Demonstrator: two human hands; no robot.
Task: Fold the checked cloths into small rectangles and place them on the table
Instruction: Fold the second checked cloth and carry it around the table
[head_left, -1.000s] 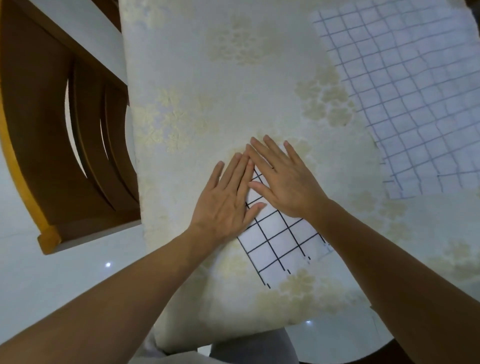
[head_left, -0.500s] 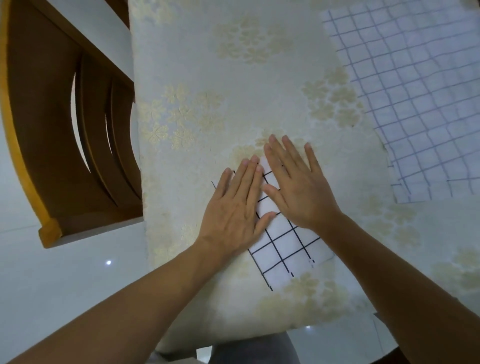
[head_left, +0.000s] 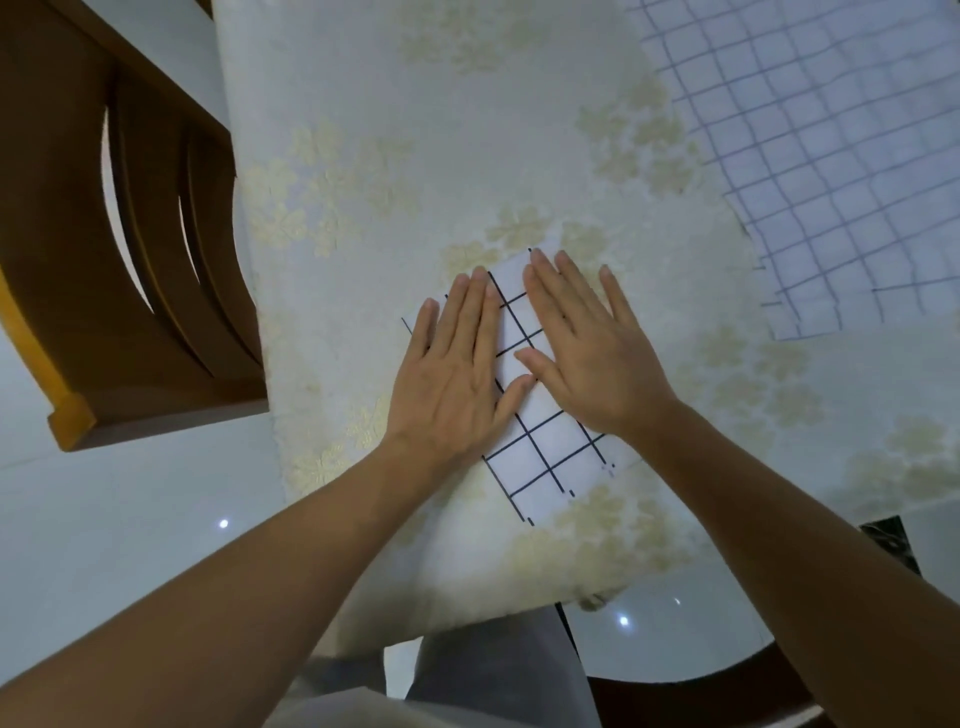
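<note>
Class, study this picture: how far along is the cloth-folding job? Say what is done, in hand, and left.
Done: the small white cloth with black grid lines is already a compact rectangle on the cream floral tablecloth. In hand: the left hand and right hand press flat on it. Left: the large white blue-checked cloth at the far right lies spread out.

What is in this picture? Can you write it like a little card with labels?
left hand: flat, pressing the folded cloth
right hand: flat, pressing the same cloth
folded cloth: small checked rectangle on the table
other cloth: checked, larger, at the far right
chair: wooden, left of the table
</note>
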